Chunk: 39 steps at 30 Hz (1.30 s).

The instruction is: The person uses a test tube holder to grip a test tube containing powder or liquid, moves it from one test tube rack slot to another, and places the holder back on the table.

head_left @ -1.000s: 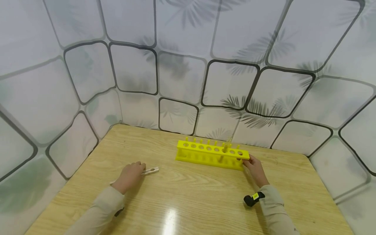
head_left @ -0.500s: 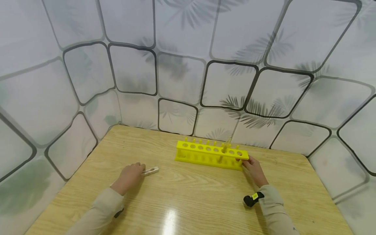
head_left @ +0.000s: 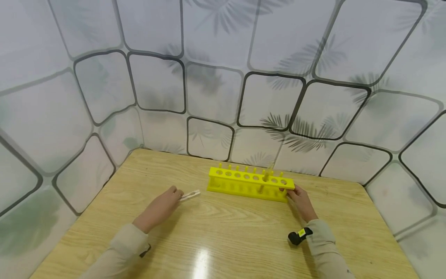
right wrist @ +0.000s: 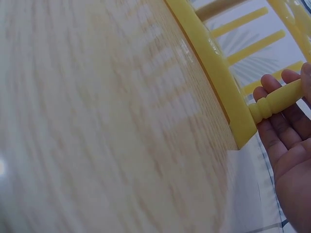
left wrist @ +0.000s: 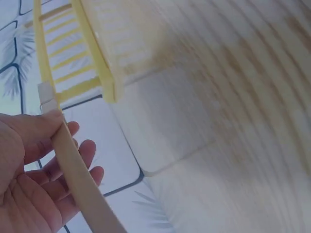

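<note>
Clamp (left wrist: 83,177) in left hand (head_left: 162,206), right hand (head_left: 302,202) gripping rack (head_left: 251,178), label (head_left: 301,233) unreadable

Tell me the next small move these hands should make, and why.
Probably ease the wooden clamp toward the slim brownish thing, perhaps a tube, standing in the yellow rack. The left hand pinches the clamp, its tip pointing toward the rack but short of it in the head view, and the right hand holds the rack's end post, which should steady it.
</note>
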Each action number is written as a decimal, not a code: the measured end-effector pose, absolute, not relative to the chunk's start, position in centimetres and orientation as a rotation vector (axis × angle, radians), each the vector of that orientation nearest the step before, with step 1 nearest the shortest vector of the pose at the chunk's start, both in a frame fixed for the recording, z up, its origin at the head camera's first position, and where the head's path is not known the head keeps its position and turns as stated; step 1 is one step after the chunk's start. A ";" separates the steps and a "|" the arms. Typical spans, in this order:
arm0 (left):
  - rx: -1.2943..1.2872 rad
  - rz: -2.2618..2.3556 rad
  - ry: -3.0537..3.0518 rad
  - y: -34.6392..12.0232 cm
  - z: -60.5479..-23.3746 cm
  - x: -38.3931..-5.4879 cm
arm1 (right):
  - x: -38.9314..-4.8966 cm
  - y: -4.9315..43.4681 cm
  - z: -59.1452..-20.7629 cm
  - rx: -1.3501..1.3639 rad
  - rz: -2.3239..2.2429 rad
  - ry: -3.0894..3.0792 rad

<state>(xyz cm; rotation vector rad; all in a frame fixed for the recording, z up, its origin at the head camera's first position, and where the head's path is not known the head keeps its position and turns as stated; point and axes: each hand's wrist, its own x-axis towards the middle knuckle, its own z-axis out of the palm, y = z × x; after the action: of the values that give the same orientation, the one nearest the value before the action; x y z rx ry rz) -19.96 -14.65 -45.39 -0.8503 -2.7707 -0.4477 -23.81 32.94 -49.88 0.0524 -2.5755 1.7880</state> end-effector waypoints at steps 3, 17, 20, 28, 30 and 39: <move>-0.854 -0.465 -2.764 -14.3 -45.2 -19.9 | -23.8 32.9 -49.9 0.068 1.801 -2.558; -0.846 -0.430 -2.667 -13.6 -43.5 -19.6 | -23.6 32.8 -49.6 0.070 1.786 -2.560; -0.824 -0.433 -2.706 -13.5 -43.1 -19.5 | -23.6 32.8 -49.6 0.059 1.791 -2.561; -0.816 -0.430 -2.754 -13.0 -42.3 -19.3 | -23.6 32.8 -49.7 0.065 1.780 -2.571; -0.832 -0.448 -2.748 -12.9 -42.0 -19.2 | -23.6 32.8 -49.7 0.070 1.773 -2.570; -0.892 -0.427 -2.776 -12.1 -40.9 -19.1 | -23.7 32.8 -49.9 0.054 1.774 -2.574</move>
<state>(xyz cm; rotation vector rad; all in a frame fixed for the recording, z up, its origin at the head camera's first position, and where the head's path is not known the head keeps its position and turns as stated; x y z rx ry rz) -19.09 -12.08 -40.90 -0.8920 -2.7761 -0.4272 -23.74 32.80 -49.91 0.0541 -2.5742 1.7740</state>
